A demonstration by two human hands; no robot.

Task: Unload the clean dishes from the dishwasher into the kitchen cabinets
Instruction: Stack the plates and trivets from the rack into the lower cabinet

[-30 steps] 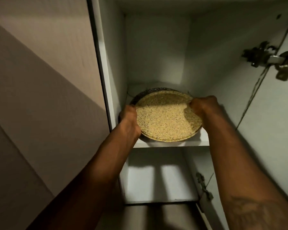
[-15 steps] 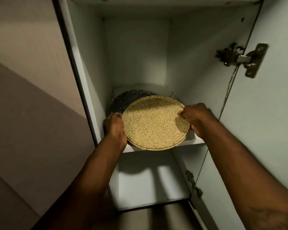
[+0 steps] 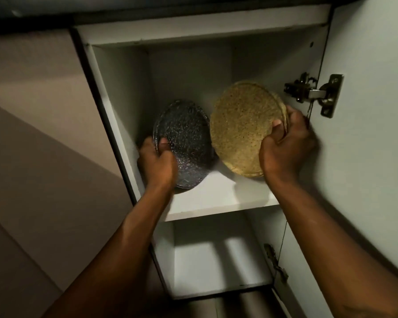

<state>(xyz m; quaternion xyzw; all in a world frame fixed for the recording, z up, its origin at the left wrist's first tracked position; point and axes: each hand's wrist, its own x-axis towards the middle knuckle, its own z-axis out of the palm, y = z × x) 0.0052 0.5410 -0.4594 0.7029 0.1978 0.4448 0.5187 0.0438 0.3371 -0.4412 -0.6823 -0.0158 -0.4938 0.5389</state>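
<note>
No lettering, label, brand or number is readable on the dark plate (image 3: 186,143), yellow plates (image 3: 244,125) or cabinet (image 3: 216,203).

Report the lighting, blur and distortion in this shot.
Head view: dim overall, brightest on the white shelf; motion blur smears the left hand and right hand; the dark speckled plate shows small glints; the yellow speckled plates look fairly sharp; the wide-angle lens bows the cabinet door edge.

Both bare arms reach far, the left hand (image 3: 157,162) gripping a dark plate (image 3: 189,134), the right hand (image 3: 285,148) gripping tan plates (image 3: 241,125), thumbs over the rims.
</note>
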